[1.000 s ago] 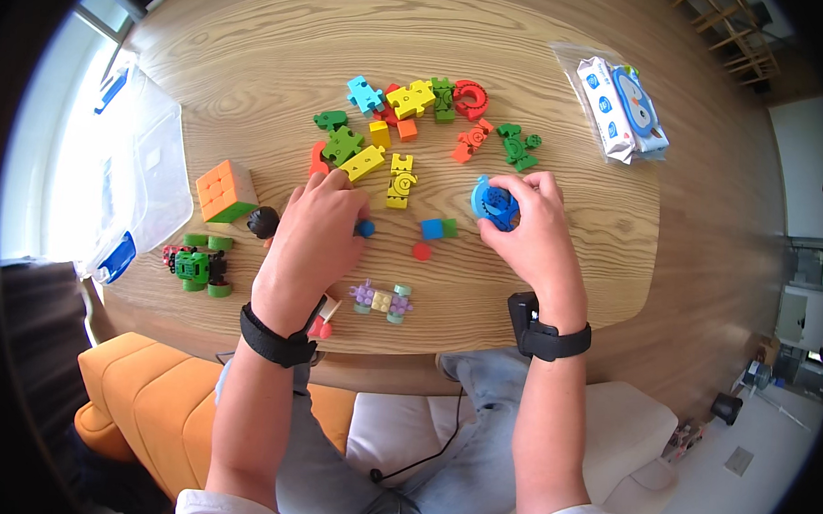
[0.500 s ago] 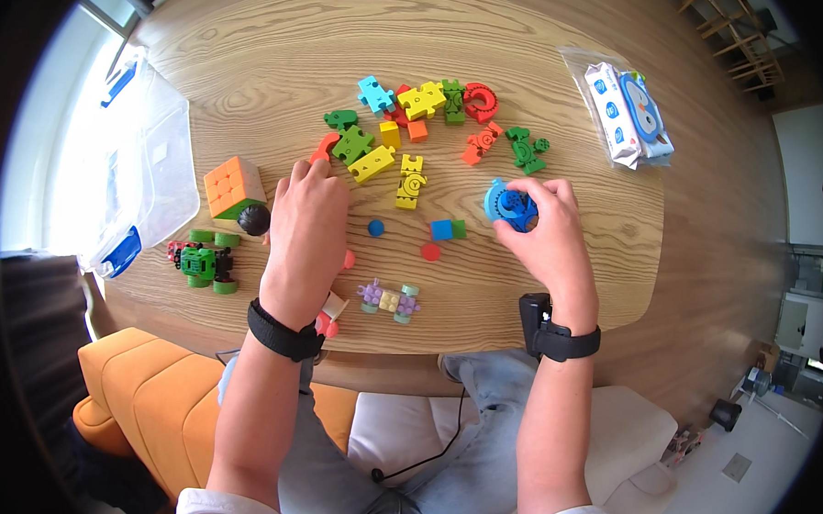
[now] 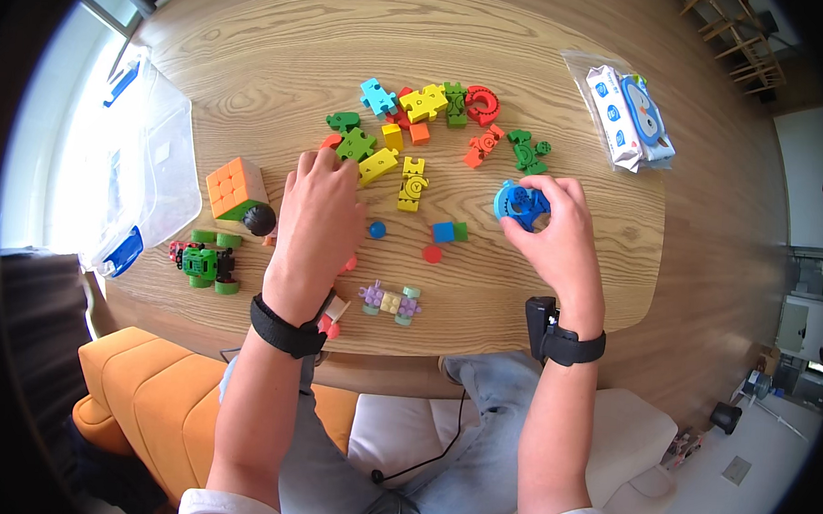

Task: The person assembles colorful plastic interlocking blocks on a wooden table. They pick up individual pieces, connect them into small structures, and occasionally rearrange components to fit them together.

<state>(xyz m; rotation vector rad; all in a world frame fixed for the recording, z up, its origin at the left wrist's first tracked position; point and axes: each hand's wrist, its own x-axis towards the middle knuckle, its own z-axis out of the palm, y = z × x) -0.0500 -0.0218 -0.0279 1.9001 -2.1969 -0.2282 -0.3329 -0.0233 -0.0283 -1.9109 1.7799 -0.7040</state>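
My right hand [image 3: 564, 229] has thumb and fingers closed round a dark blue puzzle piece [image 3: 528, 205]. Against that piece's left side sits a light blue curved piece [image 3: 503, 199]. On the left, my left hand [image 3: 317, 221] is palm down with bent fingers, its fingertips hidden from view. Just beyond those fingers are a red piece [image 3: 332, 141], partly covered, and a green puzzle piece [image 3: 356, 145]. A yellow puzzle piece [image 3: 378, 167] lies beside them, and another yellow piece [image 3: 412, 184] is further right.
Several coloured pieces, including a red curved one [image 3: 483, 105], lie at the table's far middle. A puzzle cube [image 3: 234, 192], a black ball [image 3: 260, 219] and a green toy car [image 3: 202, 262] are left, near a clear bin [image 3: 163, 154]. A wipes pack [image 3: 627, 119] lies far right.
My right hand has shifted slightly right, and the blue pieces with it; more of the dark blue one shows. My left hand has moved a little right, its fingers wider apart.
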